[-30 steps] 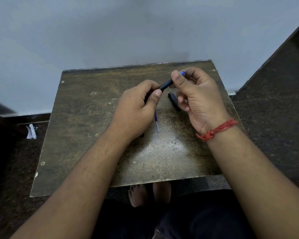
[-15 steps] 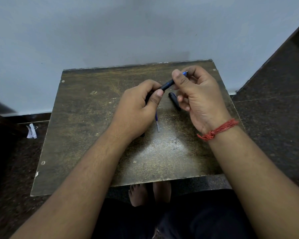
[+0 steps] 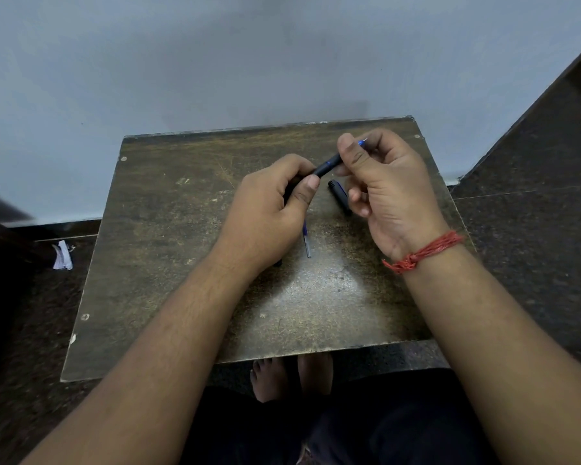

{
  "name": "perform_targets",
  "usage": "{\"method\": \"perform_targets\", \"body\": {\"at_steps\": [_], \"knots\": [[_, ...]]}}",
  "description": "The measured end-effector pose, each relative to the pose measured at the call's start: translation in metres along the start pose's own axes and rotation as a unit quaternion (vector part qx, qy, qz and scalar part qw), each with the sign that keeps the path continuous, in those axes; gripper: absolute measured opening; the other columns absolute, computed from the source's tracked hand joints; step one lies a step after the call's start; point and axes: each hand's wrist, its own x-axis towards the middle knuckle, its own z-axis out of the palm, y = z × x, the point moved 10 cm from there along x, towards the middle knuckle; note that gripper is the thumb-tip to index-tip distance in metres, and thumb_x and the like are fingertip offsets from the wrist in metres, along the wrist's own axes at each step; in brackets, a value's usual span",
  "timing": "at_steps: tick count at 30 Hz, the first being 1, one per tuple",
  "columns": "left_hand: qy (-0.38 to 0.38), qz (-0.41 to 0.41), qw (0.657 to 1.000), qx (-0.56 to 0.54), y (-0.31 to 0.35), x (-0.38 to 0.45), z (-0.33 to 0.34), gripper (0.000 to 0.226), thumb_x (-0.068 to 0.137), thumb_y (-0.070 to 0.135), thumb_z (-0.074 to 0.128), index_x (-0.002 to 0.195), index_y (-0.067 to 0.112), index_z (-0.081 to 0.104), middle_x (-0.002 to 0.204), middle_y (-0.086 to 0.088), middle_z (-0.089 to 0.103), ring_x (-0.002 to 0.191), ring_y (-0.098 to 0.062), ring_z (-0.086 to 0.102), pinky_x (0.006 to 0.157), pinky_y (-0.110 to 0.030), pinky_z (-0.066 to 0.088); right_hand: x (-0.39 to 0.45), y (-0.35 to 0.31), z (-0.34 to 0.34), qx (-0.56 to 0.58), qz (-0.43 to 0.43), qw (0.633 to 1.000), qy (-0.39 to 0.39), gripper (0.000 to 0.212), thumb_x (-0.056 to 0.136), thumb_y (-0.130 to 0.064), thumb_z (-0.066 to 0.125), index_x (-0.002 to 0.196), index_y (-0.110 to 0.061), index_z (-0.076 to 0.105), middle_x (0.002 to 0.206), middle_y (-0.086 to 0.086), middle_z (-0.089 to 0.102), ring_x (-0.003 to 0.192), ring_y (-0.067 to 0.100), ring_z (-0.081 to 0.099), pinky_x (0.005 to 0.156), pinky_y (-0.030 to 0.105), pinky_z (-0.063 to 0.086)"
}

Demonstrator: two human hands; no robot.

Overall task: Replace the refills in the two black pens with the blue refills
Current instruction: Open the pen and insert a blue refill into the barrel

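between the two hands, over the far half of the surface (image 3: 168, 263) — one black pen (image 3: 327, 164) held off it, long axis running from lower left up to upper right. left hand (image 3: 269, 209) curled shut round the barrel's lower end, thumb pressed on top; right hand (image 3: 383, 186) pinched on the upper end between thumb and forefinger, other fingers loosely bent. blue tip (image 3: 362, 142) poking out past the right thumb, so probably a blue refill already seated and the front section being screwed down — a judgement only, threads hidden. coming move likely a twist about that slanted axis, hands counter-turning, wrists close together. just below the right fingers, a second black piece (image 3: 339, 196) lying on the surface, whether pen or cap hard to tell. near the left thumb's base, a thin blue refill (image 3: 306, 241) lying flat, pointing toward the body, partly hidden under the left hand — nearer the left. both forearms angled inward, a red thread (image 3: 423, 251) at the right wrist.
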Motion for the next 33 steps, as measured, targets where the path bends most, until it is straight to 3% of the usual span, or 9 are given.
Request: {"method": "perform_targets", "body": {"at_steps": [4,8,18,22,27,31,33], "knots": [[0.001,-0.006,1.000,-0.008,-0.001,-0.001,0.000,0.007,0.099,0.022,0.055,0.096,0.021,0.061,0.063,0.012,0.050,0.060,-0.005,0.048,0.053,-0.016,0.034,0.000,0.003,0.003,0.009,0.003,1.000,-0.015,0.009,0.094,-0.023,0.067,0.092,-0.017,0.061,0.080,-0.001,0.070,0.042,0.008,0.045,0.036,0.018,0.026],[0.001,-0.007,1.000,-0.010,-0.001,-0.001,-0.001,0.007,0.099,0.022,0.054,0.097,0.023,0.061,0.063,0.012,0.050,0.058,-0.003,0.047,0.052,-0.015,0.033,-0.001,0.001,0.006,0.026,0.007,0.999,-0.039,0.012,0.097,-0.018,0.061,0.106,-0.011,0.066,0.097,0.006,0.075,0.043,0.006,0.045,0.036,0.018,0.027],[0.025,0.019,0.999,0.016,0.006,0.000,-0.002,0.012,0.097,0.022,0.055,0.098,0.014,0.064,0.065,0.009,0.053,0.061,-0.007,0.049,0.052,-0.016,0.033,-0.001,0.002,0.004,0.041,0.017,0.999,0.001,0.015,0.096,-0.016,0.062,0.082,-0.013,0.058,0.080,0.004,0.067,0.039,0.005,0.038,0.035,0.015,0.024],[0.048,0.035,0.997,0.050,0.011,0.000,-0.004,0.015,0.095,0.024,0.055,0.096,0.012,0.064,0.068,0.003,0.058,0.060,-0.012,0.051,0.054,-0.030,0.039,0.000,0.004,0.004,0.056,0.030,0.998,0.028,0.020,0.098,-0.016,0.061,0.079,-0.014,0.053,0.076,0.003,0.061,0.039,0.004,0.037,0.034,0.014,0.022],[0.061,0.043,0.992,0.098,0.013,0.001,-0.006,0.015,0.094,0.025,0.054,0.093,0.012,0.063,0.068,0.005,0.055,0.060,-0.018,0.050,0.053,-0.031,0.036,0.001,0.012,0.006,0.082,0.051,0.994,0.050,0.018,0.097,-0.020,0.062,0.085,-0.012,0.052,0.071,0.004,0.056,0.038,0.004,0.035,0.035,0.013,0.022],[0.062,0.012,0.995,0.076,0.002,0.002,-0.009,0.013,0.095,0.026,0.053,0.093,0.015,0.060,0.064,0.010,0.050,0.060,-0.014,0.048,0.054,-0.031,0.036,0.001,0.008,-0.001,-0.017,0.017,0.997,0.071,0.019,0.094,-0.031,0.067,0.091,-0.013,0.061,0.088,0.014,0.060,0.044,0.005,0.042,0.040,0.016,0.034],[0.081,-0.010,0.995,0.065,-0.007,0.002,-0.018,0.011,0.096,0.025,0.054,0.093,0.016,0.060,0.064,0.011,0.051,0.060,-0.011,0.047,0.055,-0.030,0.036,0.003,-0.006,-0.011,-0.184,-0.044,0.978,0.092,0.016,0.092,-0.034,0.068,0.094,-0.019,0.065,0.091,0.002,0.069,0.058,0.001,0.052,0.053,0.022,0.044]]}}
